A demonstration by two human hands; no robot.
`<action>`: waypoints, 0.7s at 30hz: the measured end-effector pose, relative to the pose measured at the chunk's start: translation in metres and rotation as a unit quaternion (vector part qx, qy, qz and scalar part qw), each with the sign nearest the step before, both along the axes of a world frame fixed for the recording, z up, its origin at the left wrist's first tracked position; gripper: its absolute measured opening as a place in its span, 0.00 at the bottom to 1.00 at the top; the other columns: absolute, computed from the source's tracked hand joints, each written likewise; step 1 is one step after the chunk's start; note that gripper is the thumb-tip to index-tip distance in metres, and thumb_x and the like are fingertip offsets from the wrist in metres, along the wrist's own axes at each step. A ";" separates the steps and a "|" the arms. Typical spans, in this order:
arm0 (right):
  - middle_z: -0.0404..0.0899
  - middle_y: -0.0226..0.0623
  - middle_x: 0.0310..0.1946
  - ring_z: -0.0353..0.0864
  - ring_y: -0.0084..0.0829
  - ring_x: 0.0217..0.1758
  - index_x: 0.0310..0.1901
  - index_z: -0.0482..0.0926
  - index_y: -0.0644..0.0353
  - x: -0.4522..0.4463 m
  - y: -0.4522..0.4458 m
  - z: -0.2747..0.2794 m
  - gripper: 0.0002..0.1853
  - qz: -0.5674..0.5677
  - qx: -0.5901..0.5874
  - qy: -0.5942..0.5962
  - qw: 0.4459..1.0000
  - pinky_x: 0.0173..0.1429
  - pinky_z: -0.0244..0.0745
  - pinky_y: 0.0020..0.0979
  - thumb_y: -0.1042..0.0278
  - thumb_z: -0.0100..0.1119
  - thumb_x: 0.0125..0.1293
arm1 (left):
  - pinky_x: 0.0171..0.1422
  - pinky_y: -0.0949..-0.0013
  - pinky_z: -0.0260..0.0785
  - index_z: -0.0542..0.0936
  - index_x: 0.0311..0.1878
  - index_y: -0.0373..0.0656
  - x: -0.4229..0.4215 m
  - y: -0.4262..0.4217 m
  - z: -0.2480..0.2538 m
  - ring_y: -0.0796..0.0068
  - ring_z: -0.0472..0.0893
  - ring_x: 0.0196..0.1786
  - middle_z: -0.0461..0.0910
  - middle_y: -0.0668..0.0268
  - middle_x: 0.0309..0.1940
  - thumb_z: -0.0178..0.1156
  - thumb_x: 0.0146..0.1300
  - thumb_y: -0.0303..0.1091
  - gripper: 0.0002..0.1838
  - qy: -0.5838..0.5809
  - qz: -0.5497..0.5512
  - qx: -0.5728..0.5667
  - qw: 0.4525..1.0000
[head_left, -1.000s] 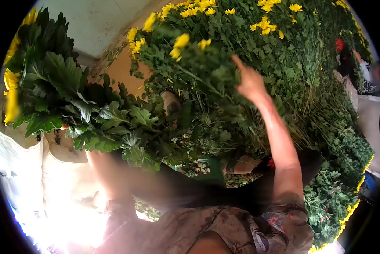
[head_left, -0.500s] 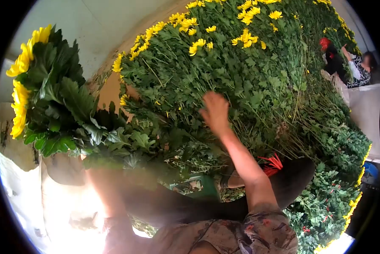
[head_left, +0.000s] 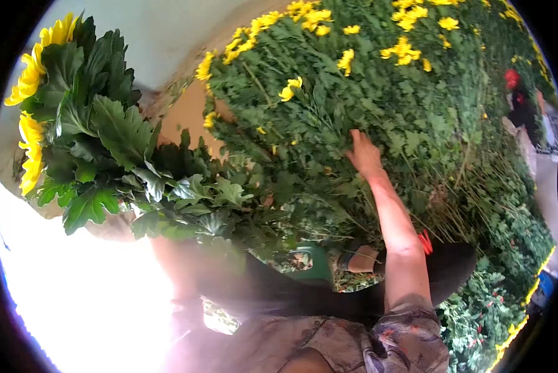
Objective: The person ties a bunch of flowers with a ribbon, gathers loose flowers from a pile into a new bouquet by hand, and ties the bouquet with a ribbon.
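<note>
On the left a bunch of yellow chrysanthemums (head_left: pixel 120 133) with broad dark leaves lies sideways, blooms pointing left. My left hand (head_left: pixel 118 225) is wrapped round its stems, mostly covered by leaves and washed out by glare. My right hand (head_left: pixel 366 154) reaches onto the big heap of chrysanthemums (head_left: pixel 415 118), its fingers closed round the stem of a single chrysanthemum (head_left: pixel 290 89). That stem slants up and left from the fingers over the other leaves, its yellow bloom at the far end. The fingertips are partly hidden among the foliage.
Red ties (head_left: pixel 425 242) sit by my bent knee (head_left: pixel 456 264). A green plastic object (head_left: pixel 316 264) stands between my legs, near a sandalled foot (head_left: pixel 361 258). More chrysanthemums (head_left: pixel 478 323) lie at lower right. Another person (head_left: pixel 549 127) is at the far right edge.
The view has swung, so the heap appears further right. My right hand has closed on a chrysanthemum, which now lies slanted above the leaves. The left hand still holds its bunch.
</note>
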State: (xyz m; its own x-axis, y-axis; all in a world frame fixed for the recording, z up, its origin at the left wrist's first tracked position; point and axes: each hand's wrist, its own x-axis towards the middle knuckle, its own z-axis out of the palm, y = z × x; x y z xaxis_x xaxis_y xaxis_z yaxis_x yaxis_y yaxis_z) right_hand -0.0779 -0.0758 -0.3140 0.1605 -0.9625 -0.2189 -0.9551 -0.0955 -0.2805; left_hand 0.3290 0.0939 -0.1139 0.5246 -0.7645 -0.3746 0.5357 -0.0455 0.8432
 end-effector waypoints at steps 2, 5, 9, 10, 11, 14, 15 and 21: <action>0.73 0.47 0.50 0.76 0.47 0.54 0.57 0.66 0.56 0.017 0.004 0.012 0.26 0.041 -0.093 -0.010 0.995 0.48 0.77 0.42 0.67 0.66 0.58 | 0.36 0.70 0.75 0.80 0.39 0.37 -0.001 0.004 -0.002 0.71 0.81 0.32 0.80 0.64 0.29 0.67 0.47 0.36 0.16 0.008 0.011 -0.001 1.000; 0.74 0.45 0.50 0.75 0.45 0.54 0.57 0.66 0.55 0.072 0.014 0.057 0.29 0.085 -0.102 -0.046 0.990 0.49 0.77 0.42 0.70 0.67 0.54 | 0.36 0.70 0.75 0.80 0.39 0.37 0.005 0.008 0.000 0.72 0.81 0.32 0.80 0.64 0.29 0.67 0.47 0.36 0.16 0.010 0.016 0.005 1.000; 0.73 0.43 0.47 0.74 0.46 0.52 0.57 0.67 0.52 0.149 0.015 0.019 0.29 0.132 -0.097 -0.105 0.981 0.49 0.76 0.44 0.70 0.66 0.53 | 0.35 0.70 0.75 0.80 0.39 0.37 0.012 0.005 0.004 0.72 0.81 0.31 0.80 0.64 0.29 0.67 0.47 0.36 0.16 0.008 0.013 0.001 1.000; 0.73 0.43 0.47 0.74 0.46 0.52 0.57 0.67 0.52 0.164 0.011 -0.001 0.29 0.132 -0.098 -0.109 0.980 0.49 0.76 0.44 0.70 0.66 0.53 | 0.35 0.70 0.75 0.80 0.39 0.37 0.013 0.006 0.004 0.72 0.81 0.31 0.80 0.64 0.29 0.67 0.47 0.36 0.16 0.007 0.012 0.001 1.000; 0.74 0.43 0.47 0.74 0.47 0.53 0.57 0.67 0.53 0.180 0.007 -0.024 0.27 0.136 -0.082 -0.101 0.982 0.49 0.76 0.44 0.69 0.66 0.54 | 0.35 0.70 0.75 0.80 0.39 0.37 0.014 0.006 0.005 0.72 0.81 0.31 0.80 0.64 0.29 0.67 0.47 0.36 0.16 0.007 0.012 0.001 1.000; 0.73 0.44 0.47 0.74 0.47 0.53 0.57 0.67 0.55 0.215 0.007 -0.065 0.26 0.125 -0.055 -0.096 0.986 0.49 0.76 0.45 0.67 0.64 0.58 | 0.35 0.70 0.75 0.80 0.39 0.37 0.017 0.006 0.005 0.72 0.81 0.31 0.80 0.64 0.29 0.67 0.47 0.36 0.16 0.006 0.010 0.009 1.000; 0.73 0.45 0.47 0.74 0.48 0.53 0.57 0.66 0.56 0.221 0.009 -0.069 0.25 0.109 -0.048 -0.090 0.989 0.49 0.76 0.45 0.67 0.63 0.59 | 0.35 0.70 0.75 0.80 0.39 0.37 0.018 0.005 0.004 0.72 0.81 0.31 0.80 0.64 0.29 0.67 0.47 0.36 0.16 0.007 0.009 0.011 1.000; 0.53 0.51 0.69 0.64 0.54 0.64 0.72 0.51 0.48 0.216 0.048 -0.081 0.48 0.098 0.005 -0.093 0.991 0.57 0.64 0.65 0.60 0.71 0.54 | 0.35 0.71 0.75 0.80 0.39 0.37 0.024 -0.001 0.003 0.73 0.81 0.31 0.80 0.64 0.29 0.67 0.47 0.36 0.16 0.008 0.012 0.015 1.000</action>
